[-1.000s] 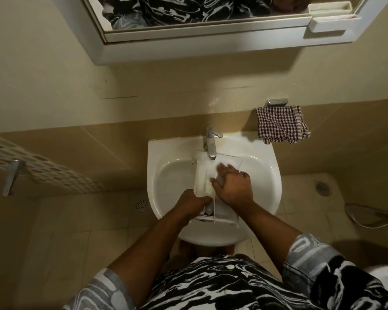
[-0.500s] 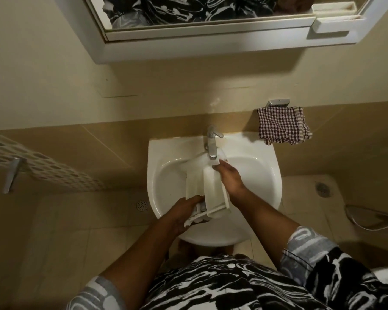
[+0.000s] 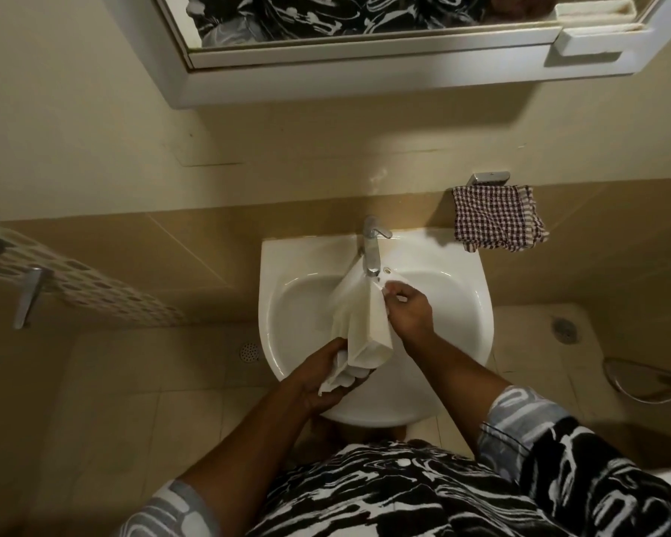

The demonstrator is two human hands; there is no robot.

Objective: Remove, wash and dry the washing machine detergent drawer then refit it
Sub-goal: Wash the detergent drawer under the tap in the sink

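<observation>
The white detergent drawer (image 3: 359,319) stands tilted on end over the white sink (image 3: 458,304), its far end just under the chrome tap (image 3: 371,246). My left hand (image 3: 322,375) grips the drawer's front panel at the near end. My right hand (image 3: 407,310) holds the drawer's right edge near the top, fingers curled on it. No running water is clearly visible.
A red-and-white checked cloth (image 3: 496,219) hangs from a wall holder right of the sink. A mirror cabinet (image 3: 384,60) juts out above. A perforated white shelf (image 3: 74,281) sticks out at left. Floor drains (image 3: 248,352) sit in the tiles.
The drawer was lying flat in the basin with my right hand rubbing inside it; it has been turned up onto its side and raised toward the tap. My right hand shifted to its upper edge.
</observation>
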